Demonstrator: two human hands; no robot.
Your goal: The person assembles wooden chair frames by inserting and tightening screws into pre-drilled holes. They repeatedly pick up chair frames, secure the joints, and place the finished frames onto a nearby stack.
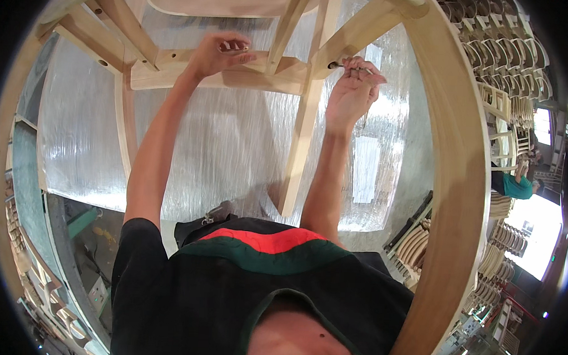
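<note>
A light wooden chair frame [301,140] stands in front of me, with rails, legs and slanted braces. My right hand [351,98] is raised beside the right brace [361,36], its fingers pinching a thin metal tool like a hex key [364,70]. The tool's end meets a dark round hole in the brace's lower end. My left hand [218,55] is over the cross rail [156,79], left of the middle brace [288,30]. Its fingers are curled, with something small at the fingertips, too small to name.
A large curved wooden piece [449,183] arches close along my right side. Behind the frame is a surface wrapped in shiny clear film [223,138]. Stacked wooden chair parts [507,54] fill the far right, where a person in a green top [517,185] is also visible.
</note>
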